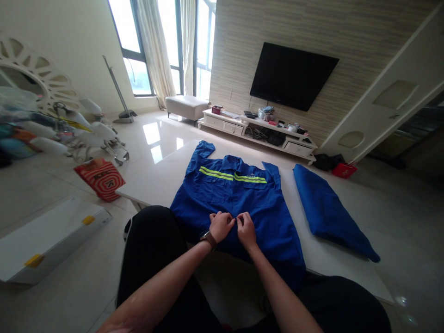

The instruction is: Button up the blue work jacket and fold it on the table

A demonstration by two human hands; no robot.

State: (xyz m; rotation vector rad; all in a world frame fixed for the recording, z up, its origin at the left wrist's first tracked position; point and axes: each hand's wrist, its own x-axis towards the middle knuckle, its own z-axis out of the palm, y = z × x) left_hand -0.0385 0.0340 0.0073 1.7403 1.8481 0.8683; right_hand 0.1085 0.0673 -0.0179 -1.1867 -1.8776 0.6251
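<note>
A blue work jacket (pixel 236 199) with a yellow reflective stripe across the chest lies front-up on a white table (pixel 159 178), collar away from me. My left hand (pixel 221 225), with a brown watch on its wrist, and my right hand (pixel 246 229) are side by side at the jacket's front opening near the lower hem. Both hands have their fingers curled and pinch the blue cloth along the centre closure. What sits between the fingertips is too small to make out. A folded blue garment (pixel 329 212) lies on the table to the right of the jacket.
My legs in black trousers (pixel 152 259) are at the table's near edge. A red patterned bag (pixel 100 178) and a long white box (pixel 48 238) lie on the floor at left. Beyond the table are a TV stand (pixel 260 132), a wall-mounted TV (pixel 291 76) and a white door (pixel 388 97).
</note>
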